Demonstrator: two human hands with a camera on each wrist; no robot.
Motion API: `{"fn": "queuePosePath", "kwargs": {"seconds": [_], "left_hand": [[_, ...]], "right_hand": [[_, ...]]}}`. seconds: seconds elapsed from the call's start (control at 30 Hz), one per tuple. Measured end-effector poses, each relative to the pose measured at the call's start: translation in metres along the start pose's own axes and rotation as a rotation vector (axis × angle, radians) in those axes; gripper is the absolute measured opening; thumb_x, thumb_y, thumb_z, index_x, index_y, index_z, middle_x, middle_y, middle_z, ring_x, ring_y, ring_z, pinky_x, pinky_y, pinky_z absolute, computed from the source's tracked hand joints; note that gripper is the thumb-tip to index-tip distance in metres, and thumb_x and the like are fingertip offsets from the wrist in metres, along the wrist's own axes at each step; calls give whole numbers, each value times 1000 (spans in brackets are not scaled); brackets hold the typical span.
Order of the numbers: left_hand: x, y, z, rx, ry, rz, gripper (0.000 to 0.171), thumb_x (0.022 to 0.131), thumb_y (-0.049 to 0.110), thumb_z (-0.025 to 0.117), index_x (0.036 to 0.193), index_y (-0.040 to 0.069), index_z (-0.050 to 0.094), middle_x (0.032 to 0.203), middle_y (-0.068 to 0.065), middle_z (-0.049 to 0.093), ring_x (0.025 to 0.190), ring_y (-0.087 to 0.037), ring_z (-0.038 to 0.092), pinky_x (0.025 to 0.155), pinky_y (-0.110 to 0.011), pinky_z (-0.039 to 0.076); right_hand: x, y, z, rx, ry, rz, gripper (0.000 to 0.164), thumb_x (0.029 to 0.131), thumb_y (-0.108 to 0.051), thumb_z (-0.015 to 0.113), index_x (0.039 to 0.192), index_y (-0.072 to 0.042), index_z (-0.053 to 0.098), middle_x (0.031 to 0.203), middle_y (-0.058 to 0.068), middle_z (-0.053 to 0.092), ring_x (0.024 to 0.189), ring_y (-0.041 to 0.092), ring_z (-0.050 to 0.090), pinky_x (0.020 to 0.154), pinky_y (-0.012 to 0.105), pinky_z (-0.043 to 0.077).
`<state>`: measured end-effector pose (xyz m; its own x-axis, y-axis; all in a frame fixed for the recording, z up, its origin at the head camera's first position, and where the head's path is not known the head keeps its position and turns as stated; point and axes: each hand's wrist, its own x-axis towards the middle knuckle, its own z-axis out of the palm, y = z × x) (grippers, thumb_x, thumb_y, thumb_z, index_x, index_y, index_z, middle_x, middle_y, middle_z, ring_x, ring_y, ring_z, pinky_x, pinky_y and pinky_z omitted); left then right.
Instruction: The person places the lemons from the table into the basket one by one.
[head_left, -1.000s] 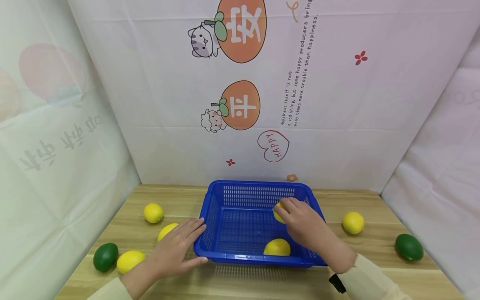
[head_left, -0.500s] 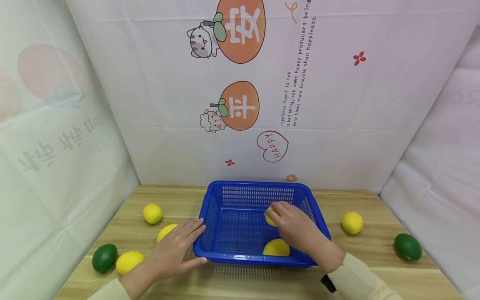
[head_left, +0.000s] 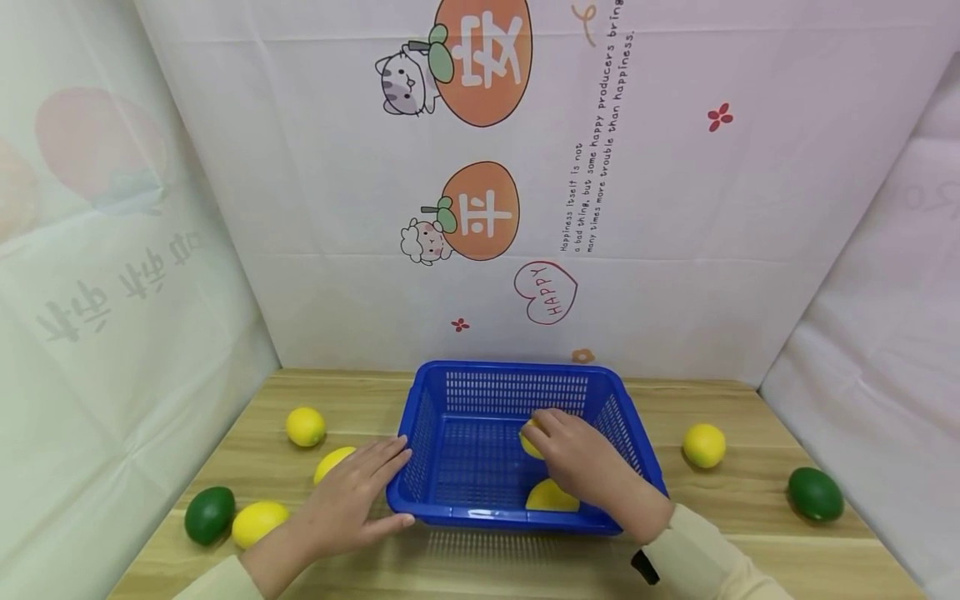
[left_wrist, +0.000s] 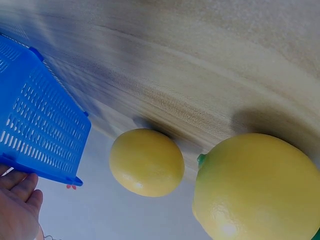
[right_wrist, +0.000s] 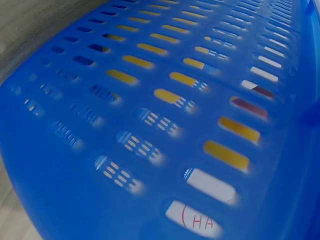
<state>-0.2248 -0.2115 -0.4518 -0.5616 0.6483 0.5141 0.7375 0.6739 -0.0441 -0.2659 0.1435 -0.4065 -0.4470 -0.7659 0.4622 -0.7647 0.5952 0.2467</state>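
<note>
A blue plastic basket [head_left: 480, 458] with slotted walls stands at the middle of the table. Inside it, my right hand [head_left: 585, 458] grips a yellow lemon [head_left: 530, 442] by its upper side, fingers covering part of the fruit. Another lemon [head_left: 552, 497] lies on the basket floor near the front wall, partly behind that hand. My left hand [head_left: 347, 502] rests with straight fingers against the basket's left rim. In the left wrist view, the left fingertips [left_wrist: 20, 186] touch the rim. The right wrist view is filled by the slotted basket wall [right_wrist: 65, 170], yellow showing through the slots.
Left of the basket lie lemons [head_left: 306, 427], [head_left: 258, 523], one partly hidden lemon [head_left: 330, 463], and a dark green avocado-like fruit [head_left: 210, 515]. To the right are a lemon [head_left: 704, 446] and another green fruit [head_left: 815, 494]. Printed white cloth [head_left: 645, 308] encloses the table's back and sides.
My right hand has moved left and slightly toward the front inside the basket, carrying its lemon along. The left hand and the other fruit stay where they were.
</note>
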Motion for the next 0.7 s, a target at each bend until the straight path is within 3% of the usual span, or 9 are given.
{"fn": "queuePosePath", "kwargs": {"seconds": [0.7], "left_hand": [[1, 1, -2, -1, -10, -12, 76, 89, 61, 58, 132, -2, 57, 140, -18, 51, 128, -34, 48, 103, -49, 42]], "right_hand": [[4, -3, 2, 6, -28, -14, 38, 75, 7, 73, 110, -6, 63, 107, 12, 61, 95, 25, 62, 82, 32, 56]]}}
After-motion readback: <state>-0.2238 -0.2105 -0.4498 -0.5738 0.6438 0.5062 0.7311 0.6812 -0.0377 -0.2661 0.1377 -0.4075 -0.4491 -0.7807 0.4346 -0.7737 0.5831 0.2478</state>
